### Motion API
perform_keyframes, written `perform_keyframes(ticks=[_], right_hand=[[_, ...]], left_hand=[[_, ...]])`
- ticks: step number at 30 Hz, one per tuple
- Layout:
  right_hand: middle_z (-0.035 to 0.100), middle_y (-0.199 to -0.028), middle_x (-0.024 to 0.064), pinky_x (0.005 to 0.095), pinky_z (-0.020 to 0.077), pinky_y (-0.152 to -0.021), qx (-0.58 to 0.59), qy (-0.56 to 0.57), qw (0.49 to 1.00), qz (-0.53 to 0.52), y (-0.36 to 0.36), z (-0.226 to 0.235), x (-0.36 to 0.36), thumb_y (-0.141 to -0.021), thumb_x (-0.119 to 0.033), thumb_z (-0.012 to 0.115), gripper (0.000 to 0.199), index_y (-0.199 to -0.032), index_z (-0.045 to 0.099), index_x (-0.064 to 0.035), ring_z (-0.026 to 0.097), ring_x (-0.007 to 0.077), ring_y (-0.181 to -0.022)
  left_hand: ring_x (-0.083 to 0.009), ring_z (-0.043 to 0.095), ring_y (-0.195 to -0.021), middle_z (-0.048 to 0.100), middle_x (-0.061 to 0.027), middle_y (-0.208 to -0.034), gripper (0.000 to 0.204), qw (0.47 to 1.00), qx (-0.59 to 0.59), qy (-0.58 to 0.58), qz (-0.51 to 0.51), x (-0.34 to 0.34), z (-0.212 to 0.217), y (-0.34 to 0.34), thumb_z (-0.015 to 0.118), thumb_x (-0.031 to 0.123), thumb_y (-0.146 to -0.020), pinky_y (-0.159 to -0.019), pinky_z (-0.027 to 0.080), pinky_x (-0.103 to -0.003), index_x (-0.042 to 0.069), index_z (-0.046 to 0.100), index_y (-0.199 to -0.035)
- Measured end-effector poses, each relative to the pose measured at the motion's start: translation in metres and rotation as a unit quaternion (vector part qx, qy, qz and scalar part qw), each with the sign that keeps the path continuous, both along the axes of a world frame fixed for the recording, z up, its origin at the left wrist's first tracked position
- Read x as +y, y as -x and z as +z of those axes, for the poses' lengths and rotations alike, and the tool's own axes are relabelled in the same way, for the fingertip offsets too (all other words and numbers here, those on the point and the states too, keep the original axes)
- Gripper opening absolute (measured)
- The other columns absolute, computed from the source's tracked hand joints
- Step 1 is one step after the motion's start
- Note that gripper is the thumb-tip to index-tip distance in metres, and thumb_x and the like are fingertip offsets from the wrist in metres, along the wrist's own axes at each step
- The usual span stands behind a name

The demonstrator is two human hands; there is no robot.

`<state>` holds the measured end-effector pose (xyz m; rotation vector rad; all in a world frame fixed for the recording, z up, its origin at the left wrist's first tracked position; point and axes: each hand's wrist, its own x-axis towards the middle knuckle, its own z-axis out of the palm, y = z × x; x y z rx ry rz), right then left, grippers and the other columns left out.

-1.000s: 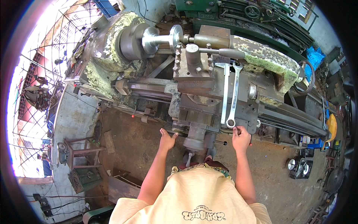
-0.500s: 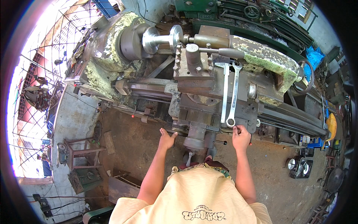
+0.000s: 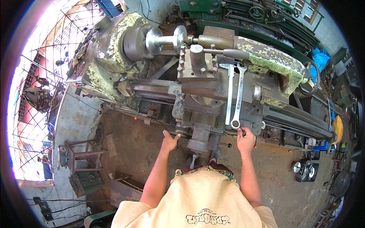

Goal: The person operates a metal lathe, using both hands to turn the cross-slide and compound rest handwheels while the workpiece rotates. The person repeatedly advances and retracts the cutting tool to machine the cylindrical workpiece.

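I stand at a big old lathe point(image 3: 114, 64) with flaking green paint. My left hand point(image 3: 169, 140) rests on a handwheel at the left front of the carriage point(image 3: 205, 110), fingers around its rim. My right hand point(image 3: 246, 139) grips a small lever or handle at the right front of the carriage apron. A shiny metal workpiece point(image 3: 163, 39) sits in the chuck, with the tool post point(image 3: 197, 62) close to it. Two long spanners point(image 3: 234, 95) lie side by side on top of the carriage, just above my right hand.
The tailstock point(image 3: 266, 62) with its handwheel sits to the right on the bed. A second green lathe point(image 3: 251, 15) stands behind. A small metal stool point(image 3: 80, 155) and scrap lie on the dirt floor at left; cans and parts point(image 3: 304, 169) at right.
Both hands have stayed at the carriage controls; the right hand has shifted very slightly. The view has barely moved.
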<state>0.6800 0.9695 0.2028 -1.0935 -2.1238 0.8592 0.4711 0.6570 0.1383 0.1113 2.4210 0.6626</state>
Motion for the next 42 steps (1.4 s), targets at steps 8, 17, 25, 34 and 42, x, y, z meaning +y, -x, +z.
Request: perform_keyframes(ticks=[8,17,25,34,42], right_hand=[[0.061,-0.059,0.0147,0.0392,0.0484,-0.055,-0.012,0.033,0.999,-0.007,0.000,0.002,-0.001,-0.085,-0.017,0.074,0.015,-0.087,0.071,-0.0025,0.062,0.0318,-0.053],[0.061,-0.059,0.0148,0.0388,0.0483,-0.055,-0.015,0.038,0.999,-0.015,0.001,0.004,-0.001,-0.085,-0.017,0.074,0.015,-0.087,0.071,-0.0023,0.062,0.0299,-0.053],[0.058,-0.056,0.0101,0.0350,0.0454,-0.053,0.001,0.007,1.000,-0.005,0.001,0.002,-0.001,-0.086,-0.015,0.075,0.015,-0.085,0.070,-0.0012,0.055,0.0211,-0.049],[0.058,-0.057,0.0098,0.0343,0.0452,-0.053,-0.005,0.012,1.000,-0.006,0.001,0.000,0.000,-0.086,-0.015,0.074,0.015,-0.086,0.069,-0.0007,0.053,0.0192,-0.050],[0.058,-0.057,0.0103,0.0344,0.0452,-0.054,-0.002,0.020,1.000,-0.006,0.000,0.000,-0.001,-0.086,-0.015,0.074,0.015,-0.086,0.069,-0.0013,0.053,0.0198,-0.050]], left_hand=[[-0.0439,0.032,-0.145,0.005,-0.0350,-0.161,0.114,1.000,0.001,0.003,-0.008,-0.003,-0.005,0.003,0.063,0.056,-0.091,-0.118,0.032,-0.041,-0.015,-0.002,-0.153],[-0.0433,0.032,-0.146,0.005,-0.0342,-0.161,0.114,1.000,-0.015,0.002,-0.005,-0.005,-0.004,0.006,0.063,0.056,-0.091,-0.118,0.033,-0.041,-0.015,-0.001,-0.153],[-0.0424,0.033,-0.146,0.007,-0.0342,-0.161,0.113,1.000,-0.022,0.009,-0.009,-0.007,-0.003,0.009,0.062,0.057,-0.092,-0.118,0.032,-0.041,-0.015,0.000,-0.153],[-0.0425,0.038,-0.143,0.011,-0.0344,-0.160,0.112,1.000,-0.017,-0.001,-0.003,-0.009,-0.004,0.010,0.063,0.056,-0.092,-0.116,0.034,-0.041,-0.016,0.001,-0.152],[-0.0425,0.039,-0.142,0.017,-0.0355,-0.159,0.112,0.999,-0.035,-0.003,0.005,-0.010,-0.001,0.012,0.063,0.055,-0.092,-0.116,0.035,-0.041,-0.016,0.001,-0.152]])
